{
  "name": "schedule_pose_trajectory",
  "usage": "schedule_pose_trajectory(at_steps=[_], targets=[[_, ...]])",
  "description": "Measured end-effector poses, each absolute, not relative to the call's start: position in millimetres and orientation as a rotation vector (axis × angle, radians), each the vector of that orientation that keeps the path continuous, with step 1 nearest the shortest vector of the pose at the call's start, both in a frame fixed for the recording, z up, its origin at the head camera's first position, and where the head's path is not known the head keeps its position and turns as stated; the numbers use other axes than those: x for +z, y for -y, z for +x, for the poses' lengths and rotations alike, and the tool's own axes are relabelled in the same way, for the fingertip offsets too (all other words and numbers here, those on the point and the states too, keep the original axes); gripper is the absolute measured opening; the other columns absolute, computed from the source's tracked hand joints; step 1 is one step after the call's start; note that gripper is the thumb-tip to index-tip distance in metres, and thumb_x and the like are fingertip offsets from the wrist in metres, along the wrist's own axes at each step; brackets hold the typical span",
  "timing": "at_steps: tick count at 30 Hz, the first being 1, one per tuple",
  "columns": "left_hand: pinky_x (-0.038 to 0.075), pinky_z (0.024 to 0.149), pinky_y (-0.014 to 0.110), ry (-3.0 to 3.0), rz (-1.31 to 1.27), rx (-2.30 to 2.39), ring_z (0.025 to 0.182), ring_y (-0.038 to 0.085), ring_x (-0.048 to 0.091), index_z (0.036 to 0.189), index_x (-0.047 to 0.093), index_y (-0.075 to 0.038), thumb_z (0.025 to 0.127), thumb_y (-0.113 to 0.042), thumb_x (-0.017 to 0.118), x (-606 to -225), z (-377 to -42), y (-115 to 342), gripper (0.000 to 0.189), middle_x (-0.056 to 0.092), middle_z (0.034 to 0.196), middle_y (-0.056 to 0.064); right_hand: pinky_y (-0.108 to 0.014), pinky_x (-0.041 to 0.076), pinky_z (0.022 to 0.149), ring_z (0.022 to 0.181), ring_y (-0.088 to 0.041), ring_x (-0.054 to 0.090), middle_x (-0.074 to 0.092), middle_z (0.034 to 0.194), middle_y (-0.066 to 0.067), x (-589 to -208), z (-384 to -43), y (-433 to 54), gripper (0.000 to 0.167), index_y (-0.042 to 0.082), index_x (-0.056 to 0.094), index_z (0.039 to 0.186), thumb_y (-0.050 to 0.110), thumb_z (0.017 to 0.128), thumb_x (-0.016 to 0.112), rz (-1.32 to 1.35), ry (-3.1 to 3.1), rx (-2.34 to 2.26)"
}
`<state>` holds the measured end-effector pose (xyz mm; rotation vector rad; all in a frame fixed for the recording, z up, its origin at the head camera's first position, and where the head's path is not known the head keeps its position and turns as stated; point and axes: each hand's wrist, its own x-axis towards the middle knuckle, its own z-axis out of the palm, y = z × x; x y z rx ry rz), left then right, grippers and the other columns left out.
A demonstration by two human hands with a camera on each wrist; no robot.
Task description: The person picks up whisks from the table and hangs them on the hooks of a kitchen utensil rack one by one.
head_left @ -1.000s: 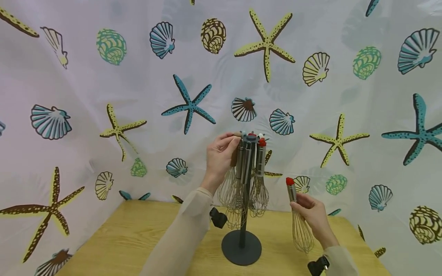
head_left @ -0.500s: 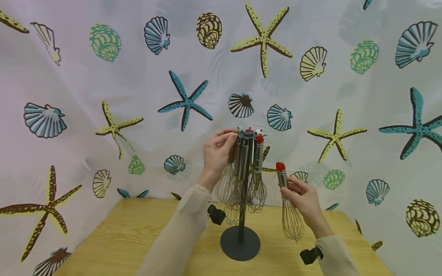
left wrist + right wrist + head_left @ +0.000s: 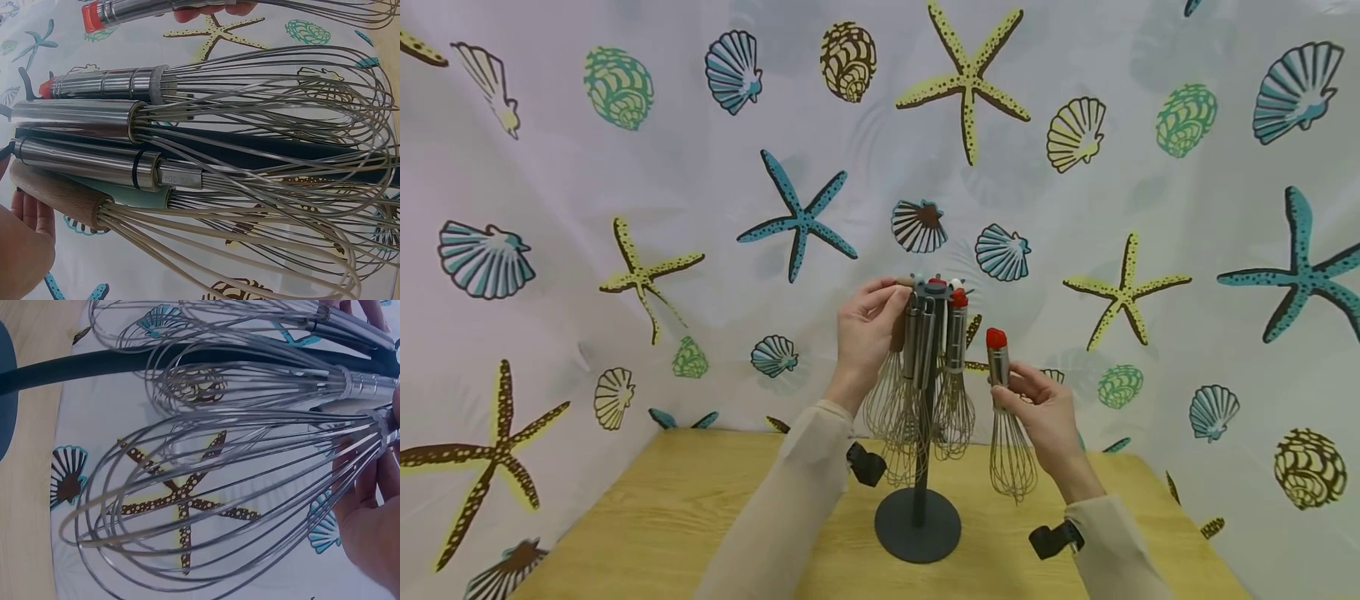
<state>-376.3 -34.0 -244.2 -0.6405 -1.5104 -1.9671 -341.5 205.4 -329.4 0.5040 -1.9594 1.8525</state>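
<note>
In the head view my left hand (image 3: 867,333) pinches the top of a whisk with a wooden handle (image 3: 65,195) at the left side of a dark rack (image 3: 917,527). Its pale wires hang down. My right hand (image 3: 1041,412) grips a steel whisk with a red tip (image 3: 997,362) around the lower handle, wires downward, just right of the rack and apart from it. Another red-tipped steel whisk (image 3: 957,337) hangs on the rack's right side. Two plain steel-handled whisks (image 3: 75,119) hang in front. A pale green whisk handle (image 3: 134,192) shows partly behind them.
The rack has a round base on a wooden table (image 3: 677,492), with hooks around its top (image 3: 936,287). A white curtain (image 3: 820,333) printed with starfish and shells encloses the back and sides. White tips show among the hooks.
My right hand has raised the red-tipped whisk and brought it left, closer to the rack. The left hand keeps its hold on the wooden-handled whisk. The head view has shifted slightly.
</note>
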Motion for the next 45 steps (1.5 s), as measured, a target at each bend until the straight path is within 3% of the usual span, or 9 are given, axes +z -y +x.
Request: schedule_pose_trajectory(at_steps=[12, 20, 33, 45], targets=[[0.050, 0.099, 0.028, 1.515, -0.629, -1.979, 0.118, 0.021, 0.061, 0.108, 0.071, 0.008, 0.093, -0.012, 0.068, -243.6, -377.2, 34.8, 0.025, 0.060, 0.119, 0.006, -0.025, 0.053, 0.086, 0.095, -0.008, 0.064, 0.072, 0.093, 0.017, -317.0, -337.8, -189.4, 0.047, 0.000, 0.059, 0.131, 0.007, 0.088, 0.073, 0.468, 1.955, 1.907], [0.051, 0.099, 0.029, 1.506, -0.638, -1.989, 0.120, 0.026, 0.061, 0.108, 0.070, 0.010, 0.093, -0.010, 0.068, -243.7, -377.3, 33.8, 0.026, 0.060, 0.121, 0.011, -0.023, 0.055, 0.085, 0.098, -0.004, 0.065, 0.069, 0.100, 0.016, -312.8, -336.6, -182.4, 0.049, 0.001, 0.057, 0.133, 0.004, 0.087, 0.073, 0.418, 1.962, 1.914], [0.050, 0.100, 0.029, 1.507, -0.632, -1.981, 0.122, 0.024, 0.059, 0.108, 0.070, 0.011, 0.093, -0.010, 0.068, -243.1, -378.0, 35.4, 0.026, 0.059, 0.123, 0.012, -0.026, 0.053, 0.077, 0.088, -0.010, 0.066, 0.072, 0.097, -0.005, -295.8, -337.1, -159.9, 0.040, 0.008, 0.070, 0.116, 0.012, 0.078, 0.084, 0.507, 1.917, 1.616], [0.050, 0.099, 0.028, 1.528, -0.615, -1.986, 0.121, 0.024, 0.060, 0.108, 0.071, 0.009, 0.093, -0.012, 0.068, -242.2, -377.0, 36.8, 0.026, 0.061, 0.121, 0.008, -0.025, 0.051, 0.077, 0.087, -0.010, 0.065, 0.071, 0.100, -0.014, -287.3, -339.9, -154.1, 0.042, 0.008, 0.071, 0.114, 0.016, 0.076, 0.086, 0.494, 1.906, 1.594]])
